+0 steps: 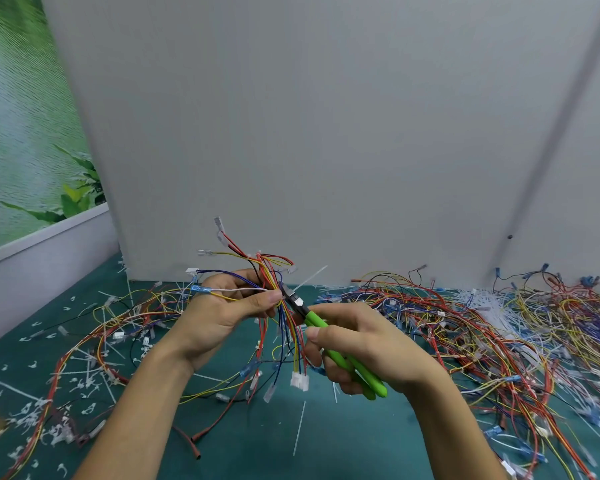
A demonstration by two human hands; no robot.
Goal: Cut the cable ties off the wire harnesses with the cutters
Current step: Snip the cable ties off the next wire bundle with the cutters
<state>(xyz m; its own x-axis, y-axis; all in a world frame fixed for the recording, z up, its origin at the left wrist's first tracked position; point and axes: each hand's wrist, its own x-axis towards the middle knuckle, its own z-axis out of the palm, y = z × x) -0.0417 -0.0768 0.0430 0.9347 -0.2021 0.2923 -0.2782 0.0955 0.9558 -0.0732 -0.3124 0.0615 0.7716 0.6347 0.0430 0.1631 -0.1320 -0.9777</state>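
Wire harness (274, 289) held above green table (243, 445), pinched in left hand (222, 313) between thumb and curled fingers. Green-handled cutters (329, 344) gripped in right hand (361, 348); blades set at white cable tie (309, 280) on bundle. Loose harness pile (482, 334) spread at right.

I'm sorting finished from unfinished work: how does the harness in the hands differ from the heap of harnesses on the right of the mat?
The held harness is one bundle; the heap is many, tangled. The held harness is lifted, pinched by the left hand, with the cutters in the right hand at its middle; the heap lies untouched on the mat. Both have red, yellow and blue wires with white connectors.
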